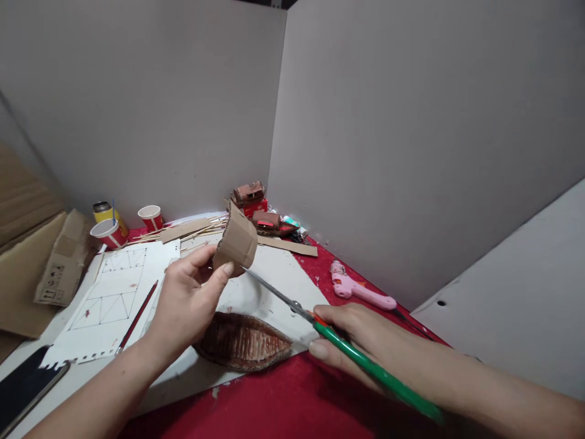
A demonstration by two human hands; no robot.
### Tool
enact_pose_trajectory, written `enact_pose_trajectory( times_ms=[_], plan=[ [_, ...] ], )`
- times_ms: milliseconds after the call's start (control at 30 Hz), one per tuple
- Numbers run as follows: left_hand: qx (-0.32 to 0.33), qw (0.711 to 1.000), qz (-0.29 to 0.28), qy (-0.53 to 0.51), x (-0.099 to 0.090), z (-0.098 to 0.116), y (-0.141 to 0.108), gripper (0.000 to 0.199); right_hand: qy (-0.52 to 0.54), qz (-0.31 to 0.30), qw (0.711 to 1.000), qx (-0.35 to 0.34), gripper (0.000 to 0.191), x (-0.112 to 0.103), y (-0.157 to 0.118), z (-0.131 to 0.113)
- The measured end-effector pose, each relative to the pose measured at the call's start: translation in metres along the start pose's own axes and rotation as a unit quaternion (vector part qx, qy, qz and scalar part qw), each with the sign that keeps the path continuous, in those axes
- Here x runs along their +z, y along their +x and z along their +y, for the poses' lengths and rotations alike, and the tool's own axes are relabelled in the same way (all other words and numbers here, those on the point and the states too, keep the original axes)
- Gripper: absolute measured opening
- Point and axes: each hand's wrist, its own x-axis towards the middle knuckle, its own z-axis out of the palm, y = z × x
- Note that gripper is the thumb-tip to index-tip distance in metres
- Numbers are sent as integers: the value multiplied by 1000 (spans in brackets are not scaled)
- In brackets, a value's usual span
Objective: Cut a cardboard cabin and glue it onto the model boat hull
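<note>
My left hand (189, 296) pinches a curved piece of cardboard (240, 238) between thumb and fingers, held up above the table. In my right hand (361, 338) are scissors (292, 302) with green handles and a bit of orange near the pivot. The tips of the blades meet the lower edge of the cardboard; whether they cut into it I cannot tell. Below both hands lies a brown, boat-shaped hull (247, 341), hollow side up, on a white sheet. Part of the hull is hidden behind my left hand.
A pink glue gun (361, 289) lies at the right on the red cloth (256, 408). Small model boats (272, 224), thin sticks, and paper cups (107, 231) stand towards the back. At the left are a drawing (109, 292), a pencil (137, 317), a phone (27, 390) and cardboard boxes (27, 274).
</note>
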Motion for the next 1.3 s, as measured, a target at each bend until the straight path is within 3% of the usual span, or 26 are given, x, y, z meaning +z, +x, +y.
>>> enact_pose_trajectory(
  times_ms=[200, 433, 533, 667, 833, 1033, 1300],
  plan=[
    [63, 991, 34, 113, 8, -17, -10, 15, 41, -23, 999, -3, 58, 5, -5, -5],
    [137, 973, 50, 181, 11, -22, -13, 14, 110, 11, 994, -22, 57, 23, 4, 9],
    [95, 983, 48, 151, 11, -23, -12, 12, 95, 16, 995, -10, 57, 24, 7, 12],
    [10, 999, 26, 19, 10, -17, -5, 14, 91, 4, 995, -30, 55, 17, 5, 7],
    [-59, 992, 27, -107, 9, -7, 2, 15, 118, 1, 991, -56, 62, 10, -3, 3],
    [-96, 981, 16, -170, 10, -12, 2, 19, 121, 16, 991, -56, 68, 12, -12, 12],
    [-111, 979, 2, -173, 13, -5, -4, 18, 19, 41, 998, -39, 74, 5, -23, 15]
  ],
)
